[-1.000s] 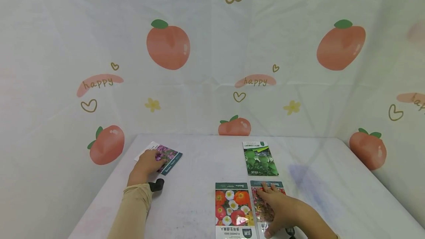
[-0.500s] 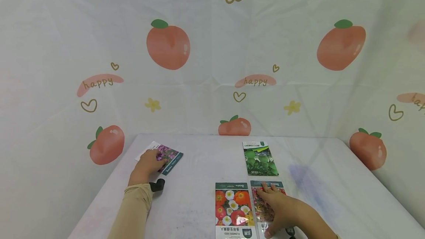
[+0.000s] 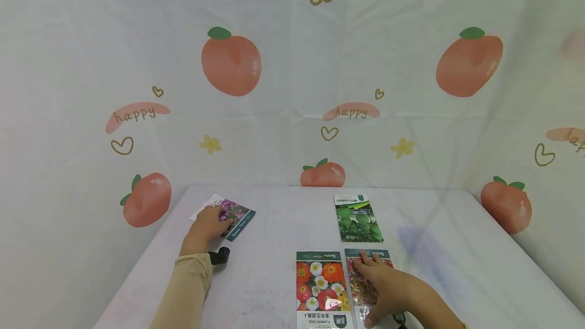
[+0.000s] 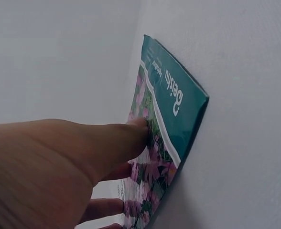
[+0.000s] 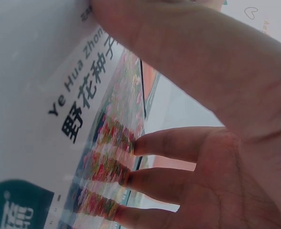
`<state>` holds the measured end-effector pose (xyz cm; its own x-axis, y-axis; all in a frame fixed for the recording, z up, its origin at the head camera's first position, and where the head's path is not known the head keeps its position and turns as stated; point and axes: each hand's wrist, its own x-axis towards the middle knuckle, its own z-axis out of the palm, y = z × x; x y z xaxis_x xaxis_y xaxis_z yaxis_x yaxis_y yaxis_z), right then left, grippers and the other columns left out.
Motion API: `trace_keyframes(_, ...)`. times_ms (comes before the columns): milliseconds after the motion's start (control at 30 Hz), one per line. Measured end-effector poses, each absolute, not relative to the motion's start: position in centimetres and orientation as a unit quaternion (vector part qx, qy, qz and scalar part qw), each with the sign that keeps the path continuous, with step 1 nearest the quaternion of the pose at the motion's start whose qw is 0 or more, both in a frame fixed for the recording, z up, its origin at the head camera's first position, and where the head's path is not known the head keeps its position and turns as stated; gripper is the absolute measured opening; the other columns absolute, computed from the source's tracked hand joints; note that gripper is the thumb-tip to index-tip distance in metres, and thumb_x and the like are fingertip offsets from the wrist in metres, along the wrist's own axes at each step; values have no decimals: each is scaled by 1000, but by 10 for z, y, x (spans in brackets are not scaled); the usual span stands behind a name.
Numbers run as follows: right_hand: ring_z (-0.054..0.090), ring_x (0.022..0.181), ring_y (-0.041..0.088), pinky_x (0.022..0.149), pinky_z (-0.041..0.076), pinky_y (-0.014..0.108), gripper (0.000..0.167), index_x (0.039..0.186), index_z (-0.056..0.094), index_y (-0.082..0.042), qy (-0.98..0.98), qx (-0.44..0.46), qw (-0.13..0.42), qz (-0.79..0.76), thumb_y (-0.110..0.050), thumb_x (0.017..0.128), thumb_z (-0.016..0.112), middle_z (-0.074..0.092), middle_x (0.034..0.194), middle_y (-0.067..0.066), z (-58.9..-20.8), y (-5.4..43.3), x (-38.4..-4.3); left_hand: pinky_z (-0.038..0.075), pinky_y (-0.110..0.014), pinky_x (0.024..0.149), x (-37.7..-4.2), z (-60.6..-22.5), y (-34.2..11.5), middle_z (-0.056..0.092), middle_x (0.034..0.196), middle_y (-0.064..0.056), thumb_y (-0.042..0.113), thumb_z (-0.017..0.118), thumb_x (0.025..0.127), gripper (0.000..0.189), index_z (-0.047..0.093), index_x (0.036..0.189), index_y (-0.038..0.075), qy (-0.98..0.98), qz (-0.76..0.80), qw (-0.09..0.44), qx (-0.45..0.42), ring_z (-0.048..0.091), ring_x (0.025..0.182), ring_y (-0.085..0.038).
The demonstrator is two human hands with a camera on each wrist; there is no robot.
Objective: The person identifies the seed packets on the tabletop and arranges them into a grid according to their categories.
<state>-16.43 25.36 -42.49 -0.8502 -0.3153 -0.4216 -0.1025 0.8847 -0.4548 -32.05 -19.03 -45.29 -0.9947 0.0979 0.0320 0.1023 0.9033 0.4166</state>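
Note:
At the table's left, my left hand (image 3: pixel 208 226) presses a purple-flowered seed packet (image 3: pixel 236 217) that lies askew. The left wrist view has the thumb and fingertips on the face of this packet (image 4: pixel 155 157), below its teal "Beishu" band. My right hand (image 3: pixel 388 288) rests spread over a seed packet with small red flowers (image 3: pixel 363 288); in the right wrist view its fingertips touch that packet's printed face (image 5: pixel 107 162). Close beside it on the left lies a packet of red and white poppies (image 3: pixel 322 288). Part of each packet under a hand is hidden.
Behind the right hand lies a green seed packet (image 3: pixel 358 218) picturing round green fruit. All the packets are on a white-covered table (image 3: pixel 269 248). A white curtain (image 3: pixel 283 65) printed with peaches hangs along the back and sides.
My left hand and the purple-flowered packet under it have slid slightly to the right. The right hand and the other packets stay where they were.

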Motion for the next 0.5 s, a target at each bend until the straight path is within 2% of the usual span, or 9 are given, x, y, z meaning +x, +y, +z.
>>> trace_keyframes(200, 14, 161, 54, 116, 31, 79, 118, 164, 40, -12, 937, -116, 249, -214, -38, 66, 101, 26, 175, 20, -425, 254, -164, 49, -64, 108, -321, -455, -187, 64, 130, -36, 23, 71, 99, 53, 61, 136, -14, -975, -215, 13, -59, 62, 121, -49)
trace_keyframes(500, 15, 161, 54, 116, 31, 79, 118, 164, 40, -11, 937, -118, 248, -215, -39, 67, 100, 27, 175, 20, -423, 254, -163, 47, -65, 110, -322, -457, -184, 63, 132, -37, 24, 71, 98, 54, 60, 136, -14, -975, -212, 18, -61, 59, 126, -53)
